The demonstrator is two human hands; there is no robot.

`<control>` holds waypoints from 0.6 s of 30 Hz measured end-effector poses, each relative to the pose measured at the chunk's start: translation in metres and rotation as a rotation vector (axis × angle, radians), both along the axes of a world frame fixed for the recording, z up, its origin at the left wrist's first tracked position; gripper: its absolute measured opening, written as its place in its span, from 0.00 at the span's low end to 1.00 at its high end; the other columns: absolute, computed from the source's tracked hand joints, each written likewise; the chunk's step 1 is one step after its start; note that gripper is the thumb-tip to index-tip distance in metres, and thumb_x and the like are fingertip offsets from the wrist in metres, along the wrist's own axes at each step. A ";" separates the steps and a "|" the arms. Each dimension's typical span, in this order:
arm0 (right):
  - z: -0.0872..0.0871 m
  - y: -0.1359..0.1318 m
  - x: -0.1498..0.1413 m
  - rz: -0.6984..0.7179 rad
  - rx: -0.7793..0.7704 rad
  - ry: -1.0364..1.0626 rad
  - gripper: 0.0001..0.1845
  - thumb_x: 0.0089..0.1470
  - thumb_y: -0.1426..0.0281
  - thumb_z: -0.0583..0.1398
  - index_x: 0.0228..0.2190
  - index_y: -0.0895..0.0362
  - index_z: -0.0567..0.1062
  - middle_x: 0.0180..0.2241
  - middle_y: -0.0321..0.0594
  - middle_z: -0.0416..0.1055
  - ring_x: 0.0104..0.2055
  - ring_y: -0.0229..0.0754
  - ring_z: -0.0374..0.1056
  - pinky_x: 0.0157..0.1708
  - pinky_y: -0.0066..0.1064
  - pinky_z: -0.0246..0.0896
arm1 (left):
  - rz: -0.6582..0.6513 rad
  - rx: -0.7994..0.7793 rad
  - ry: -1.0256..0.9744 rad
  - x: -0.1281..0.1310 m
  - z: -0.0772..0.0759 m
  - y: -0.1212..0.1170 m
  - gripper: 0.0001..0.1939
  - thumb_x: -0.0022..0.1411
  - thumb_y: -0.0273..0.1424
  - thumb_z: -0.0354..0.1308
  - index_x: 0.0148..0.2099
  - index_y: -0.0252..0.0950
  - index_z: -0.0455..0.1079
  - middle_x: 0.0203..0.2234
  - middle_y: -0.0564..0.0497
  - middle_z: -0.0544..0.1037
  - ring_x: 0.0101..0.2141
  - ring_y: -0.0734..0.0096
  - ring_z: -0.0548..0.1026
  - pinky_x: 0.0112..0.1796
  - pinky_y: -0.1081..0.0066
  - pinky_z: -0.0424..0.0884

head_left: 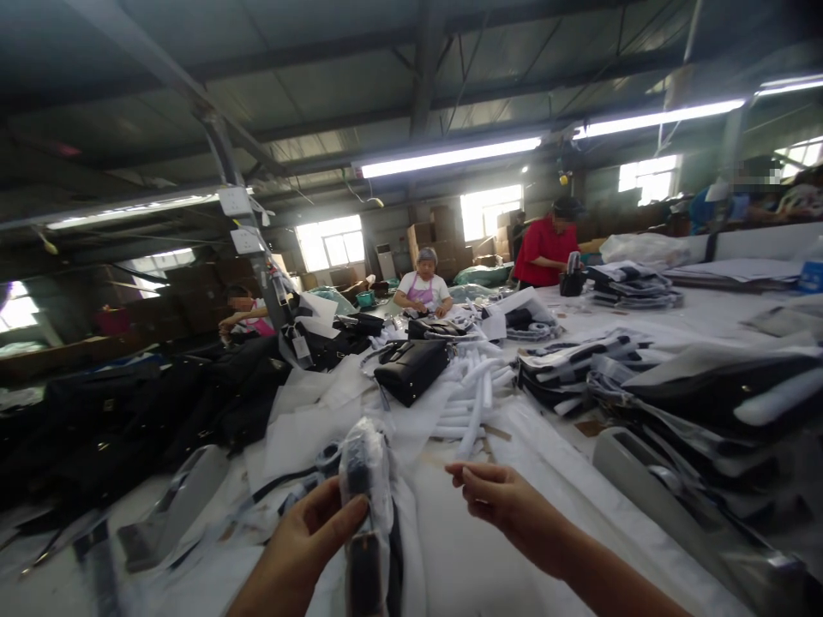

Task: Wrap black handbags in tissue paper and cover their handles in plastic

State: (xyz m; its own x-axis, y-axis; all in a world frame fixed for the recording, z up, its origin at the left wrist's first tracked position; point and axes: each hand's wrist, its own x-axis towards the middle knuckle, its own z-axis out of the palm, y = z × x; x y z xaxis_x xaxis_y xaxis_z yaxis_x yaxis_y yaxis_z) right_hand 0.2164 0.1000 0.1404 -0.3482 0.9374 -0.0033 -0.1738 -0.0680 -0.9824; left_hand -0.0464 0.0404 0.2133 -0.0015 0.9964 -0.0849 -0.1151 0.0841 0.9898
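In the lower middle of the head view, my left hand (315, 531) grips a black bag strap wrapped in clear plastic (362, 501), thumb across its front. The wrapped strap stands upright, with white wrapping and black material behind it. To the right, my right hand (498, 501) hangs in the air apart from the strap. Its thumb and fingers are drawn together in a pinch; anything between the tips is too small to tell. Beyond the hands, a black handbag (411, 368) lies on white sheets and white foam tubes (472, 390).
A grey tape dispenser (173, 510) sits at left; another grey dispenser (649, 484) is at right. Black bags (193, 403) are heaped at left, and wrapped bags (707, 394) are stacked at right. Co-workers sit and stand across the table, including a person in red (545, 248).
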 end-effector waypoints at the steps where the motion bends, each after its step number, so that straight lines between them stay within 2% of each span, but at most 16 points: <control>1: 0.008 -0.007 -0.005 0.024 -0.017 0.054 0.26 0.48 0.53 0.69 0.45 0.56 0.81 0.38 0.42 0.74 0.36 0.37 0.67 0.39 0.29 0.63 | 0.009 0.005 0.016 0.001 0.002 -0.001 0.28 0.46 0.46 0.72 0.46 0.36 0.78 0.38 0.45 0.83 0.46 0.50 0.78 0.50 0.60 0.70; 3: 0.022 -0.015 -0.015 0.033 0.025 0.066 0.29 0.46 0.58 0.71 0.50 0.54 0.78 0.32 0.36 0.73 0.32 0.36 0.66 0.36 0.29 0.62 | 0.025 0.024 0.057 0.003 0.006 -0.003 0.28 0.45 0.47 0.72 0.45 0.36 0.78 0.38 0.45 0.83 0.47 0.50 0.77 0.50 0.61 0.70; 5: 0.033 -0.018 -0.025 0.037 0.122 -0.005 0.27 0.46 0.62 0.71 0.48 0.55 0.78 0.27 0.33 0.72 0.28 0.35 0.64 0.31 0.28 0.60 | 0.035 0.038 0.101 0.005 0.012 -0.007 0.27 0.47 0.47 0.71 0.46 0.36 0.78 0.40 0.45 0.83 0.49 0.50 0.76 0.51 0.63 0.69; 8: 0.044 -0.014 -0.038 0.073 0.230 -0.136 0.12 0.47 0.63 0.68 0.30 0.60 0.82 0.21 0.34 0.70 0.23 0.34 0.62 0.25 0.26 0.56 | 0.052 0.033 0.141 0.009 0.019 -0.013 0.28 0.47 0.48 0.71 0.46 0.36 0.78 0.43 0.45 0.82 0.51 0.49 0.75 0.53 0.62 0.67; 9: 0.048 -0.012 -0.042 0.086 0.255 -0.167 0.12 0.48 0.63 0.67 0.26 0.60 0.82 0.19 0.34 0.69 0.22 0.34 0.61 0.23 0.26 0.54 | 0.053 0.030 0.140 0.010 0.021 -0.014 0.28 0.46 0.47 0.71 0.46 0.36 0.78 0.43 0.44 0.82 0.52 0.48 0.74 0.54 0.60 0.67; 11: 0.055 -0.009 -0.048 0.109 0.280 -0.188 0.15 0.49 0.60 0.66 0.23 0.60 0.81 0.17 0.34 0.68 0.20 0.33 0.60 0.21 0.25 0.53 | 0.037 0.028 0.125 0.012 0.024 -0.017 0.29 0.46 0.47 0.72 0.47 0.36 0.78 0.43 0.43 0.82 0.53 0.47 0.74 0.55 0.57 0.65; 14: 0.063 -0.006 -0.058 0.189 0.261 -0.149 0.21 0.49 0.54 0.66 0.26 0.61 0.83 0.19 0.35 0.69 0.21 0.33 0.61 0.23 0.25 0.57 | 0.007 0.058 0.135 0.014 0.027 -0.021 0.29 0.48 0.47 0.70 0.50 0.36 0.77 0.43 0.43 0.82 0.50 0.47 0.76 0.55 0.55 0.65; 18: 0.066 -0.003 -0.069 0.252 0.238 -0.137 0.26 0.47 0.48 0.66 0.30 0.61 0.84 0.20 0.35 0.68 0.23 0.34 0.62 0.26 0.27 0.62 | 0.059 0.079 0.168 0.014 0.030 -0.026 0.29 0.49 0.46 0.70 0.50 0.36 0.77 0.44 0.44 0.82 0.49 0.50 0.77 0.56 0.58 0.65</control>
